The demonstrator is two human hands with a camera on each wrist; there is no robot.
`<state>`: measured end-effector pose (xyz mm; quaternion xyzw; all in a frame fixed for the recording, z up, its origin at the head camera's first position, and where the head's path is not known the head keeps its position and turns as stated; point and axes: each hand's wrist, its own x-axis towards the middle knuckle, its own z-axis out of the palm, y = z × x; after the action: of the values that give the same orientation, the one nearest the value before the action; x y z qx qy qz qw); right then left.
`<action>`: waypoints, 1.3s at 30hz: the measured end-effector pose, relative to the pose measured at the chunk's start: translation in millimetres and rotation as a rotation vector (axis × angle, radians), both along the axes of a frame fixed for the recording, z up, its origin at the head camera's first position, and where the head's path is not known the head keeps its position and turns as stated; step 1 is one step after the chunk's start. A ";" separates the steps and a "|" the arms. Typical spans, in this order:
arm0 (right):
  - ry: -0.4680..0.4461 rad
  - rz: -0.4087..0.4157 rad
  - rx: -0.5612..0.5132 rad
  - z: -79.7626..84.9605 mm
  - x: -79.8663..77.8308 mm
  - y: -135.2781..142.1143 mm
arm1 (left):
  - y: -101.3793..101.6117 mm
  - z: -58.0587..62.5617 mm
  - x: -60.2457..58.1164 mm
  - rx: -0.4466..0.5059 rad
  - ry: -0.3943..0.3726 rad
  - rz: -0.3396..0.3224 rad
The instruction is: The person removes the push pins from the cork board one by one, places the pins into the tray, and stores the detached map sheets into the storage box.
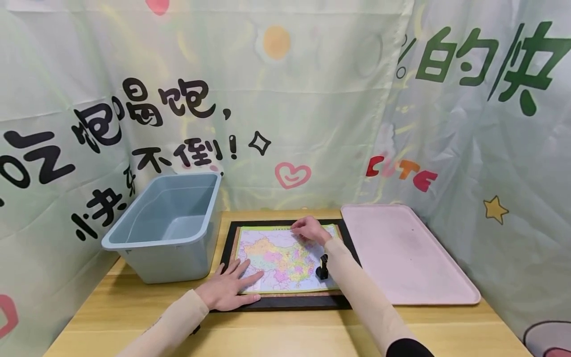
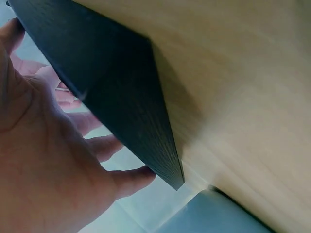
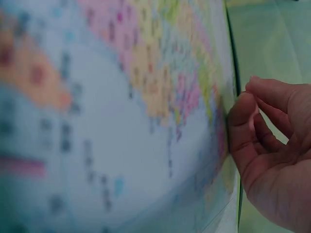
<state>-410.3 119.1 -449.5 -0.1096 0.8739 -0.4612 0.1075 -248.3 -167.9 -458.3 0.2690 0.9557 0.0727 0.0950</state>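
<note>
A colourful map of China (image 1: 276, 258) with a yellow-green border lies on a brown backing inside a black frame (image 1: 290, 303) on the table. With fingers spread, my left hand (image 1: 225, 287) rests on the frame's near left corner, its fingertips over the map. The left wrist view has those fingers along the dark wood-grained edge (image 2: 121, 97). My right hand (image 1: 311, 229) is at the map's far edge, right of its middle. In the right wrist view, that hand's thumb and curled fingers (image 3: 241, 116) meet beside the map's edge, and nothing shows between them.
A deep blue-grey plastic bin (image 1: 178, 263) stands left of the frame. To the right lies a flat pink tray (image 1: 406, 253), close beside the frame. A printed curtain (image 1: 330, 129) hangs behind the wooden table (image 1: 241, 333) and along both sides.
</note>
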 end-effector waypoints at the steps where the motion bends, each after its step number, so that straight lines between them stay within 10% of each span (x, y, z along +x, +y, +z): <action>1: -0.004 -0.011 0.002 -1.3 -0.9 -0.1 | -0.1 -0.5 0.3 0.002 0.001 -0.001; 39: 0.018 0.026 0.210 -9.9 -22.3 -15.2 | 2.8 3.9 0.7 0.020 -0.038 0.029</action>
<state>-432.5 103.9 -459.5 -0.1133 0.9169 -0.3644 0.1166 -247.5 -165.1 -454.4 0.2548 0.9567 0.0886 0.1096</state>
